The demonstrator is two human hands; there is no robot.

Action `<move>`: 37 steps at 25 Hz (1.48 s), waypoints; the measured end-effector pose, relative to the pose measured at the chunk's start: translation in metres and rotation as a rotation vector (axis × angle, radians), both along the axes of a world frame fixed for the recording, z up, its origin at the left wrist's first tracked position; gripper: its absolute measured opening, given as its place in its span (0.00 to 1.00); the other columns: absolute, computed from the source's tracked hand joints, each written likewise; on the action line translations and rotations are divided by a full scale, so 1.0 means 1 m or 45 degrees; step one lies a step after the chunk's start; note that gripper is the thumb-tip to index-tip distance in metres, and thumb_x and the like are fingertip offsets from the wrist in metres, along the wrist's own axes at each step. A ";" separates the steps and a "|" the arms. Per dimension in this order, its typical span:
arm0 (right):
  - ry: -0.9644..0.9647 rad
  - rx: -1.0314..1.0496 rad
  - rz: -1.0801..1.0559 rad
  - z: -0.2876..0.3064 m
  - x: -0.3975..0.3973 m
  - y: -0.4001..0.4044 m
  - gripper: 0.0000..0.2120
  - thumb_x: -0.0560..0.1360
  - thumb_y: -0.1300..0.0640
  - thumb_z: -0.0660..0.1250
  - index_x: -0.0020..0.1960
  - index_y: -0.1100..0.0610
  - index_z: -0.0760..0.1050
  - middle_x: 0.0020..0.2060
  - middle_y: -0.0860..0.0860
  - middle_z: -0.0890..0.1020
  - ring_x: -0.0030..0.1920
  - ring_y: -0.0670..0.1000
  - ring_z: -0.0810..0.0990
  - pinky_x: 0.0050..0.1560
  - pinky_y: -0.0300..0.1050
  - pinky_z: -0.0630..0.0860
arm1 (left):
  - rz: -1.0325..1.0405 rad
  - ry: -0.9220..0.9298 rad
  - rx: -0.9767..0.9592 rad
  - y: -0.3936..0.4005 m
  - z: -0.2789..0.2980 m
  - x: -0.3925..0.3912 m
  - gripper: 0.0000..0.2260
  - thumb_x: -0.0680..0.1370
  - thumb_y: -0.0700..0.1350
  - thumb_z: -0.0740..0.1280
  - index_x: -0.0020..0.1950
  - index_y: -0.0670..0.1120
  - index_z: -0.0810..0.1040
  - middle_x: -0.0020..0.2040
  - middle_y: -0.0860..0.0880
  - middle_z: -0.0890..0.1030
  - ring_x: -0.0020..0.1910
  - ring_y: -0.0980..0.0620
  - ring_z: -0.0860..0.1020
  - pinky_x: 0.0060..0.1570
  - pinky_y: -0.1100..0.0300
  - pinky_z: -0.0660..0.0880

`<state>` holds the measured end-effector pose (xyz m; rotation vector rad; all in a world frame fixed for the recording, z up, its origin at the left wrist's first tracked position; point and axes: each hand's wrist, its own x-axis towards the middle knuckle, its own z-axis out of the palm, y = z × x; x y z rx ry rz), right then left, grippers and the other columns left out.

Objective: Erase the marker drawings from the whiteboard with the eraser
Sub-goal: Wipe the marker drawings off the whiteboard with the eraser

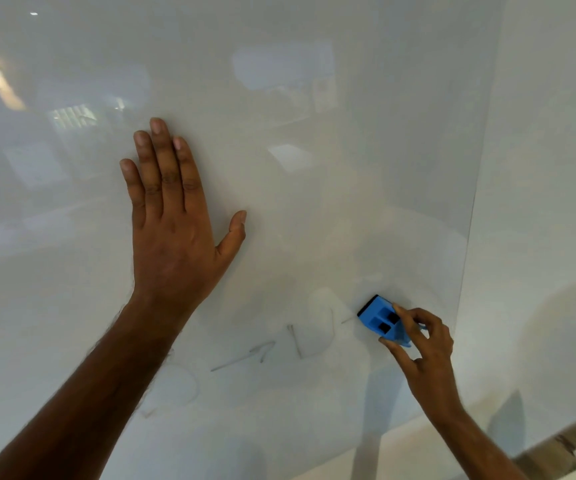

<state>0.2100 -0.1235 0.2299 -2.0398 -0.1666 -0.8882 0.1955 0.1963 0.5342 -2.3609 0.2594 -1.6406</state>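
Left hand (172,216): flat on whiteboard (314,133), fingers spread, gripping nothing | Right hand (425,344): fingers clamped on blue eraser (378,318) pressed against board lower right | Faint marker drawings (279,348): left of eraser

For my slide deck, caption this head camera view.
Right hand wipes blue eraser toward faint marker drawings; left hand braces the whiteboard.

One whiteboard (314,98); one eraser (378,318); two hands: left (172,230), right (425,344).
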 end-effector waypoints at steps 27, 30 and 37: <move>-0.517 -0.758 -0.041 0.102 0.015 0.018 0.23 0.85 0.44 0.61 0.79 0.44 0.66 0.64 0.54 0.76 0.62 0.56 0.74 0.60 0.59 0.67 | -0.018 0.005 0.069 0.008 -0.003 0.006 0.43 0.88 0.64 0.57 0.86 0.32 0.49 0.86 0.30 0.50 0.87 0.31 0.49 0.87 0.40 0.43; -0.637 -0.978 0.031 0.081 0.010 0.055 0.24 0.83 0.45 0.67 0.77 0.39 0.69 0.61 0.51 0.77 0.59 0.54 0.76 0.56 0.59 0.69 | -0.041 0.008 0.063 0.009 -0.003 0.006 0.42 0.88 0.64 0.57 0.86 0.32 0.50 0.86 0.30 0.50 0.87 0.31 0.49 0.87 0.40 0.44; -0.507 -1.231 0.059 0.017 0.009 0.018 0.42 0.73 0.53 0.80 0.80 0.38 0.63 0.61 0.51 0.78 0.62 0.55 0.75 0.61 0.58 0.69 | -0.041 0.006 0.076 0.009 -0.004 0.006 0.42 0.88 0.63 0.57 0.86 0.32 0.50 0.87 0.31 0.50 0.87 0.33 0.48 0.87 0.41 0.43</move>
